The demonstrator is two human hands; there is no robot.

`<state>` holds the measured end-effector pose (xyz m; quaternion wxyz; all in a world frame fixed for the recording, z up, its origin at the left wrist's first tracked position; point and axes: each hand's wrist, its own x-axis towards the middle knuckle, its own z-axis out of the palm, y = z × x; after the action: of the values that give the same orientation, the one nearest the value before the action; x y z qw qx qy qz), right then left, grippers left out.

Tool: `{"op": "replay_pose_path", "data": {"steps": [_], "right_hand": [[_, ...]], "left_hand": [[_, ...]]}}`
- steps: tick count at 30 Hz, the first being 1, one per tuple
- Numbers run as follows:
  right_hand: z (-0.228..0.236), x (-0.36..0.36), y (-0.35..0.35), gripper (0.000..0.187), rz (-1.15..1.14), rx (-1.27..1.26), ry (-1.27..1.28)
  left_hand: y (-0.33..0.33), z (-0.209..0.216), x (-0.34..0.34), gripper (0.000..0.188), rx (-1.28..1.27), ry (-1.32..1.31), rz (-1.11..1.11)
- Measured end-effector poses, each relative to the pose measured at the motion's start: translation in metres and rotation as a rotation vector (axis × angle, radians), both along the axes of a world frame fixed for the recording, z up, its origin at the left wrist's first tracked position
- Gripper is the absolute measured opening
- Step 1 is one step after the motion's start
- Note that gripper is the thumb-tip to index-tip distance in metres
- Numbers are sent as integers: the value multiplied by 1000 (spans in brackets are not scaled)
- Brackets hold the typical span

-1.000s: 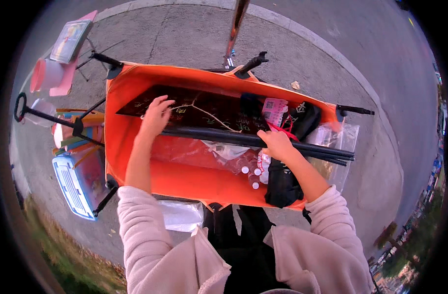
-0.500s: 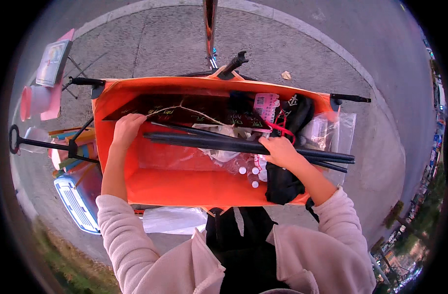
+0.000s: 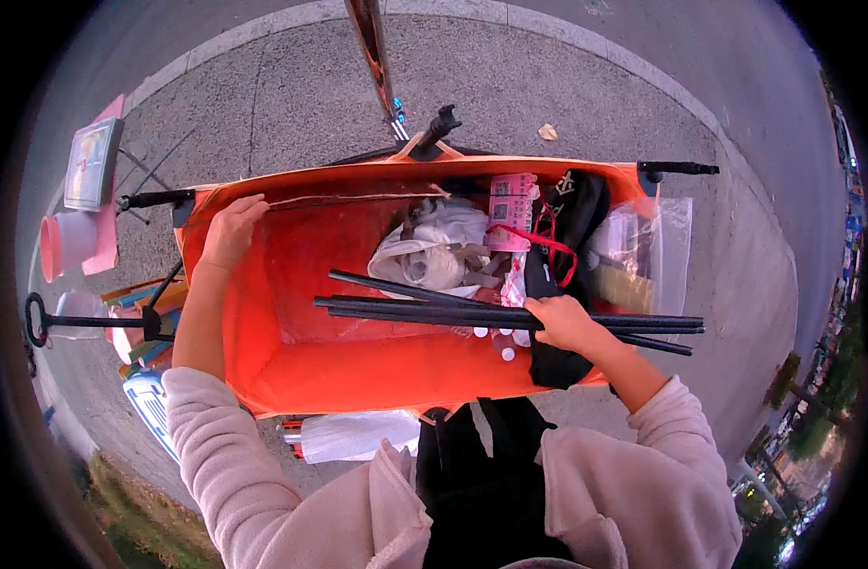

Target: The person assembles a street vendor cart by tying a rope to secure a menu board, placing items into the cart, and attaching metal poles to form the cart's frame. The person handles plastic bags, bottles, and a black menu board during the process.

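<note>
An orange fabric wagon (image 3: pixel 339 379) stands open in front of me. At its far left, my left hand (image 3: pixel 233 232) pinches the end of a dark board (image 3: pixel 358 198), which is now seen almost edge-on along the far wall with a pale cord by it. My right hand (image 3: pixel 559 322) is closed round a bundle of black rods (image 3: pixel 415 311), held level above the wagon's right half. Beneath and behind the rods lie a whitish plastic bag (image 3: pixel 434 251), a pink printed card (image 3: pixel 510 213), a red strap (image 3: pixel 559 248) and a black bag (image 3: pixel 581 223).
Small white-capped bottles (image 3: pixel 507 354) lie below the rods. A clear plastic bag (image 3: pixel 674 256) hangs at the wagon's right end. Left of the wagon are its black handle (image 3: pixel 83 321), a pink-and-white bucket (image 3: pixel 69 242) and a framed picture (image 3: pixel 92 163). A pole (image 3: pixel 372 52) rises beyond the far side.
The dark board has tipped up from lying flat-on to edge-on against the far wall, uncovering the whitish bag. My right hand has brought the rods slightly nearer and to the right.
</note>
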<state>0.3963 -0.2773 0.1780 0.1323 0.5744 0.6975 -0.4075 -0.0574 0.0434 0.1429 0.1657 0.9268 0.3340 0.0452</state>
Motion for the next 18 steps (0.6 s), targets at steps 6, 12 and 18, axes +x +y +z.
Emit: {"op": "replay_pose_path", "data": {"steps": [6, 12, 18], "right_hand": [[-4, -3, 5, 39, -30, -39, -5], [-8, -10, 8, 35, -33, -18, 13], [-6, -15, 6, 33, -23, 20, 22]], "left_hand": [[46, -15, -6, 22, -184, 186, 98], [44, -20, 8, 36, 102, 216, 40], [-23, -8, 89, 51, 182, 66, -4]]}}
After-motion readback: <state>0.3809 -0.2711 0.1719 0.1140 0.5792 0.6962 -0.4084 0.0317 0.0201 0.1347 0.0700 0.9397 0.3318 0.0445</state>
